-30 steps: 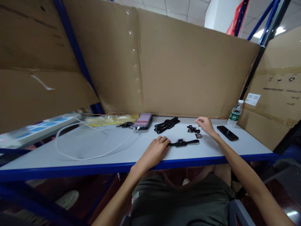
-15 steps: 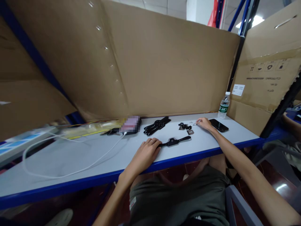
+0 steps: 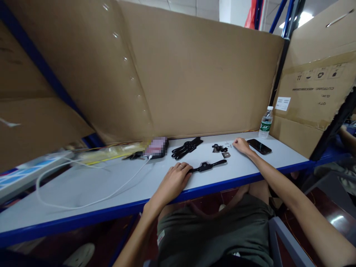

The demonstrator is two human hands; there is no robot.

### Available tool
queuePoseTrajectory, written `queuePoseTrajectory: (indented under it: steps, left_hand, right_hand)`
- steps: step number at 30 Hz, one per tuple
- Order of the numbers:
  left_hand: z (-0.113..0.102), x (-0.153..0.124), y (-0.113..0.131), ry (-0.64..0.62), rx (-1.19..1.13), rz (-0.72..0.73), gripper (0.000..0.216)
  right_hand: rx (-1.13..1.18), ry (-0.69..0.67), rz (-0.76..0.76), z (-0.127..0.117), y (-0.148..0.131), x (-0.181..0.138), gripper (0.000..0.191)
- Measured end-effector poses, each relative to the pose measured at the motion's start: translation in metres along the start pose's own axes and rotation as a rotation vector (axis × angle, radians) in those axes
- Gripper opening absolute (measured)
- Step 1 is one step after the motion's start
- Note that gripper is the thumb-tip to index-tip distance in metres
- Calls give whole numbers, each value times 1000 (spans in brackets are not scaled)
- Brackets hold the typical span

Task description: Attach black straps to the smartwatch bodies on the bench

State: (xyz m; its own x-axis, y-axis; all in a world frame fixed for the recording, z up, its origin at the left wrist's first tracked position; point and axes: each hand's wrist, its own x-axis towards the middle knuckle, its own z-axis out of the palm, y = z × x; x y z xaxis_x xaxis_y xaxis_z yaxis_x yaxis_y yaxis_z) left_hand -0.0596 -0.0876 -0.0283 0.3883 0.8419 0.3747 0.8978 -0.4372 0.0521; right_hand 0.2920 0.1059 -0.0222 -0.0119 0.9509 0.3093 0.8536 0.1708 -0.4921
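left hand (image 3: 174,181) flat on black strap (image 3: 209,165)

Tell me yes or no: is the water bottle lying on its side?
No: the water bottle stands upright at the back of the table, its cap up, against the cardboard box.

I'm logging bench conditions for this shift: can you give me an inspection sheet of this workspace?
Surface: pale bench top, blue front edge.
Job's things: black strap piece touched by left hand; small black parts beside right hand.
Clutter: pile of black straps, phone, water bottle.
Hands: both resting on the bench, grip unclear.
Cables: white cable looping to a blurred device.
Surroundings: cardboard walls, blue racking.
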Motion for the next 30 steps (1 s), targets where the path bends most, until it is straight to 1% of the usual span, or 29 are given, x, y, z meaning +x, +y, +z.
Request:
queuePoseTrajectory:
  steps: [4, 7, 9, 11, 13, 14, 15, 17, 20, 23, 26, 30]
  left_hand:
    - [-2, 0, 1, -11, 2, -3, 28]
    - [-3, 1, 1, -12, 0, 8, 29]
    - [-4, 2, 2, -11, -9, 10, 29]
    - [-5, 3, 5, -11, -23, 10, 29]
    - [-5, 4, 8, -10, -22, 13, 31]
    - [-6, 5, 9, -11, -13, 15, 32]
    - [-7, 7, 10, -17, -3, 20, 32]
    - [-9, 9, 11, -24, 6, 18, 32]
    - [-11, 11, 12, -34, 0, 28, 31]
    - [-14, 13, 15, -36, 16, 37, 32]
    - [-15, 13, 19, -26, 56, 24, 34]
    - [-15, 12, 21, -21, 64, 18, 35]
  right_hand:
    - [68, 45, 13, -3, 0, 2, 20]
    - [138, 77, 34, -10, -4, 3, 21]
    - [192, 76, 43, -16, -11, 1, 24]
    - [242, 41, 29, -19, -22, -5, 24]
    - [349, -34, -33, -18, -37, -14, 23]
    - [444, -86, -85, -16, -46, -20, 22]
    - [544, -153, -147, -14, -57, -26, 21]
    - [650, -291, -251, -10, -78, -40, 24]
    - [641, -434, -371, -6, -105, -58, 27]
    - [581, -538, -427, -1, -125, -61, 27]
    - [549, -637, -445, 6, -136, -54, 23]
    - [524, -699, -453, 17, -140, -49, 16]
